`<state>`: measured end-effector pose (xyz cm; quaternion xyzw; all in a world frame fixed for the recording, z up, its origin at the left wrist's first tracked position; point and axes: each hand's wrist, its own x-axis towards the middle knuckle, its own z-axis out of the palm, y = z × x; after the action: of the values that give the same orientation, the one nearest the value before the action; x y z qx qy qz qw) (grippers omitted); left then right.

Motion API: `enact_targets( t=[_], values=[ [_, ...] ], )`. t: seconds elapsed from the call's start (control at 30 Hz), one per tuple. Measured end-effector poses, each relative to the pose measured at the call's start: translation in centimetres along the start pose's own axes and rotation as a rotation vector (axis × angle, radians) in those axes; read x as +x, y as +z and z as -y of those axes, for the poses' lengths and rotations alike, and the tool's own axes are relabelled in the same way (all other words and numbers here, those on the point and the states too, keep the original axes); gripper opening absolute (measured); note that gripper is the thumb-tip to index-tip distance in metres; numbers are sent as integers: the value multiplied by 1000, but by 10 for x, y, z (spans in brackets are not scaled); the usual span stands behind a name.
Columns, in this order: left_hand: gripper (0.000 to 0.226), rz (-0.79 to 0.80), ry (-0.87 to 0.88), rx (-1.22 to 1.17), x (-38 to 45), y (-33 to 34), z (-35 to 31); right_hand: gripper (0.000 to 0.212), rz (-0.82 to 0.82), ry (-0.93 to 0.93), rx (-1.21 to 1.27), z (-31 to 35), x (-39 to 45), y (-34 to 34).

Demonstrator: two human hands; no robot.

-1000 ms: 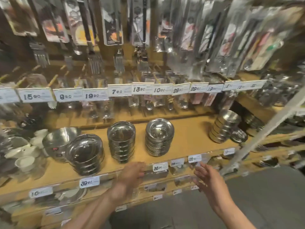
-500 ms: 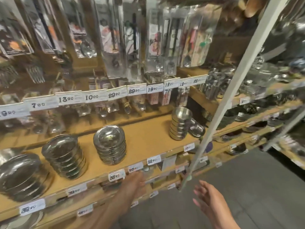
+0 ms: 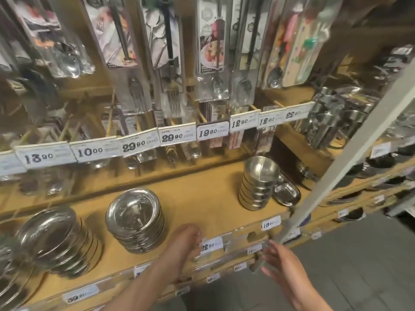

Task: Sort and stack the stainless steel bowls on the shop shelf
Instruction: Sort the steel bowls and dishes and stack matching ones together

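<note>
A: The wooden shelf (image 3: 202, 198) fills most of the view. What stands on it?

B: Stacks of stainless steel bowls. The widest stack (image 3: 58, 239) sits at eight o'clock, blurred and leaning toward the left edge. The shallow stack (image 3: 135, 221) is next to it, just left of centre. The tall stack of deeper bowls (image 3: 258, 182) stands well apart from those, at three o'clock on the shelf board, upright.

A: And beside that tall stack?

B: A small oval steel dish (image 3: 287, 193), touching or just beside its base on the right; the blur hides which.

A: Above the shelf?

B: Packaged utensils (image 3: 213, 52) hang at twelve o'clock, with a row of price tags (image 3: 177, 136) below them. A white post (image 3: 350, 140) runs diagonally from two o'clock down to the shelf's front edge.

A: Where are the person's hands?

B: The left hand (image 3: 184, 245) is at six o'clock, resting against the shelf's front edge beside a small price label (image 3: 211, 244), fingers curled downward, holding nothing that can be seen. The right hand (image 3: 280, 263) is at five o'clock, in front of the lower shelf edge, fingers spread and loose, palm turned left, empty. Neither touches a bowl; the shallow stack is nearest the left hand.
</note>
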<state>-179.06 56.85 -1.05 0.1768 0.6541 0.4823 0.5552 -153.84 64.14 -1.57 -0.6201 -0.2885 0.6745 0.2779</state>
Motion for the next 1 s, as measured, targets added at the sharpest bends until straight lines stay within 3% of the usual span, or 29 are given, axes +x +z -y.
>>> enact_targets(
  t=[0.1,0.33,0.4,0.47,0.53,0.63,0.77,0.9,1.0],
  values=[
    [29,33,-20,-13,27,3,-9,29,72,-24,-83,17,23,18],
    [16,-32,-79,-81,33,-1,-14,26,237,-1,-181,37,62,49],
    [23,-100,-130,-102,20,-11,-7,26,321,5,-290,37,74,63],
    [27,-200,-180,-128,2,-26,3,26,420,14,-409,31,79,83],
    [16,-307,-190,-184,-17,-46,12,30,502,-3,-496,24,82,108],
    [14,-535,-147,-258,-34,-80,25,62,638,-52,-565,14,84,152],
    [18,-828,-65,-431,-29,-118,34,75,753,24,-608,0,79,211],
    [47,-815,-21,-564,0,-133,35,94,764,80,-535,-11,71,253],
    [44,-690,-60,-515,15,-141,30,69,806,71,-509,-25,68,263]
  ],
)
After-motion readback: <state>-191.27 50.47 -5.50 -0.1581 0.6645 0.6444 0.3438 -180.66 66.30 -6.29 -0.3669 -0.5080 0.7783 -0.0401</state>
